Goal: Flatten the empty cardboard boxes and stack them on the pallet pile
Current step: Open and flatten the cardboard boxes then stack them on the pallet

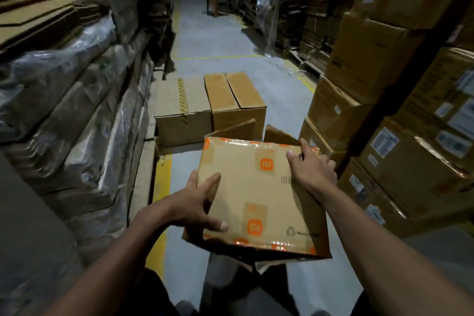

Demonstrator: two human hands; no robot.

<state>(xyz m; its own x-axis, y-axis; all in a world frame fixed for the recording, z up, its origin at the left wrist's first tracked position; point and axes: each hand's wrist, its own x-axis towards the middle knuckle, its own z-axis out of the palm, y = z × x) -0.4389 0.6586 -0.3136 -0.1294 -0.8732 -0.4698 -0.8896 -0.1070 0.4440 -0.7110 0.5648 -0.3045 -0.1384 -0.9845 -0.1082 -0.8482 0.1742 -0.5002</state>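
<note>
A single wide-angle view — worn on the person's head — looks forward and steeply down along a warehouse aisle. It sits close above the left hand and right hand, which fill the lower middle of the frame. Beyond the hands the floor runs away into the distance — edges bend with the lens.

The box in the lower middle of the frame is matt brown cardboard, its edges sealed with glossy clear tape printed in orange. Two boxes at mid-frame are plain matt cardboard. On the left, flat cardboard stacks lie under shiny, crinkled plastic wrap. The floor looks smooth painted grey.
</note>
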